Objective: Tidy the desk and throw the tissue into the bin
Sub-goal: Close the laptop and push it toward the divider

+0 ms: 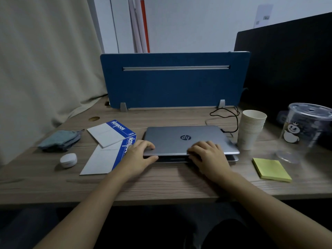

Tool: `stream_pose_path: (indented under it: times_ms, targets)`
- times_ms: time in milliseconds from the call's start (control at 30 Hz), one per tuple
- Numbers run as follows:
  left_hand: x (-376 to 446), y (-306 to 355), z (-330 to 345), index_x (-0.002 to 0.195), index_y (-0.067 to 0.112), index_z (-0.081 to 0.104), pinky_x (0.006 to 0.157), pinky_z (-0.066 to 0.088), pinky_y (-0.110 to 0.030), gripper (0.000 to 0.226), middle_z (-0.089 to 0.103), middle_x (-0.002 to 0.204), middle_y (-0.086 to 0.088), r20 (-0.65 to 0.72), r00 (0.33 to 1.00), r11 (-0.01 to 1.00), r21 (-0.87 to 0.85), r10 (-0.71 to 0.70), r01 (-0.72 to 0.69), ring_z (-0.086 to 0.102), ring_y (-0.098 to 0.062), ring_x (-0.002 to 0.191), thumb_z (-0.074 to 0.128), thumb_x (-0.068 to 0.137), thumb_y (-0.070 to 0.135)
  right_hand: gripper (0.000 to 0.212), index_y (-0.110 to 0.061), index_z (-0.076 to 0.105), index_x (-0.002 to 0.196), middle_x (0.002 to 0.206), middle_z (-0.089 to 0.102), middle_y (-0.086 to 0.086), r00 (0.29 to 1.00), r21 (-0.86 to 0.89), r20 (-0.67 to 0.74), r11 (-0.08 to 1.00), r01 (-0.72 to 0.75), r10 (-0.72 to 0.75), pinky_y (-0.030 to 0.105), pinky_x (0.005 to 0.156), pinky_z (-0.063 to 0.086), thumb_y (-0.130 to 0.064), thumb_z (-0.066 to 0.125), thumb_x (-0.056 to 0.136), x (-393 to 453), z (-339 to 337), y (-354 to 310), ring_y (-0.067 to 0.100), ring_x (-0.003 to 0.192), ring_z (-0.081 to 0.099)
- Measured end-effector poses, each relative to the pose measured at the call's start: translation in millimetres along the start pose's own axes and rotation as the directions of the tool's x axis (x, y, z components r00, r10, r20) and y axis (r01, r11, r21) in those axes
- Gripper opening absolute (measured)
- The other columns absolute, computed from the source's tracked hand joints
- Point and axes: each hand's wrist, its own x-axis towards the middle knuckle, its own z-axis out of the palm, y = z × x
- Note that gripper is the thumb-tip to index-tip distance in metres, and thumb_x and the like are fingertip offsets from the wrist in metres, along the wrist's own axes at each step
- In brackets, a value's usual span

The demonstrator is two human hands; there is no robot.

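Observation:
A silver laptop (185, 136) lies in the middle of the wooden desk (161, 184), its lid almost down with a thin gap at the front. My left hand (139, 155) grips the lid's front left corner, thumb under the edge. My right hand (206, 155) lies on the lid's front right part, fingers spread flat. Two white and blue notebooks (111, 133) overlap to the left of the laptop. No tissue or bin shows in view.
A folded blue cloth (60, 140) and a small white round case (68, 159) lie at the left. A stack of paper cups (251, 129), a clear plastic cup (305, 128), yellow sticky notes (271, 169) and a black cable (226, 115) are at the right. A blue divider (172, 81) stands behind.

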Motion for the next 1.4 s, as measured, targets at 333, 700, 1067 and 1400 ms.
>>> stream_pose_path:
  times_ms: [333,700,1067,1400]
  targets:
    - [-0.4,1.7,7.9,0.115,0.035,0.056,0.100,0.042,-0.031,0.041,0.050,0.130,0.012,0.049,0.998,0.998,0.052,-0.026,0.023,0.046,-0.011,0.122,0.076,0.081,0.043,0.023,-0.028,0.068,0.101,0.106,0.062,-0.009,0.996,0.035,0.084,0.999,-0.027,0.024,0.038,0.081,0.044,-0.044,0.064,0.086,-4.4,-0.6,12.8,0.018,0.094,0.054]
    - [1.0,0.9,7.7,0.119,0.034,0.054,0.090,0.039,-0.026,0.049,0.049,0.132,0.012,0.007,1.000,0.997,0.071,0.027,-0.027,0.048,-0.008,0.116,0.079,0.077,0.042,0.037,-0.036,0.061,0.114,0.121,0.057,-0.011,0.974,-0.129,0.218,0.991,-0.028,0.056,0.039,0.086,0.045,-0.056,0.060,0.083,-2.9,-19.3,49.1,0.016,0.106,0.052]
    - [37.8,-13.2,15.4,0.111,0.033,0.057,0.085,0.037,-0.025,0.039,0.052,0.124,0.012,-0.023,1.000,0.997,0.075,0.008,-0.006,0.047,-0.006,0.107,0.078,0.079,0.041,0.034,-0.032,0.064,0.109,0.116,0.063,-0.009,0.987,-0.218,0.140,0.975,-0.050,0.082,0.036,0.076,0.043,-0.054,0.061,0.082,30.3,7.9,58.6,0.021,0.103,0.058]
    - [104.5,-31.1,15.4,0.113,0.028,0.059,0.084,0.037,-0.024,0.036,0.052,0.124,0.011,-0.006,1.000,0.997,0.073,-0.016,0.017,0.048,-0.003,0.104,0.077,0.082,0.034,0.032,-0.032,0.062,0.109,0.113,0.063,-0.005,0.984,-0.231,0.145,0.970,-0.071,0.107,0.038,0.078,0.046,-0.053,0.059,0.085,89.6,40.1,76.0,0.023,0.101,0.058]
